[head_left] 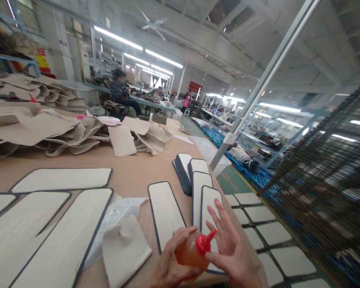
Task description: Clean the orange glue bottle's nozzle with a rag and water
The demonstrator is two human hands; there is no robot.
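Observation:
My left hand point(171, 260) is wrapped round an orange squeeze bottle point(189, 251) with a red nozzle cap point(204, 242), low in the view at the table's near edge. My right hand point(231, 246) is beside the cap with fingers spread, its thumb and palm touching the nozzle. Under both hands lie white rectangular panels with dark edging point(165, 210), laid side by side on the brown table point(132, 172).
More white panels point(63, 178) lie at the left, and a stack point(183, 170) further back. Piles of beige fabric pieces point(42, 128) cover the far table. A slanted metal pole point(258, 88) rises right. Panels cover the floor point(258, 216). People sit at distant benches point(121, 94).

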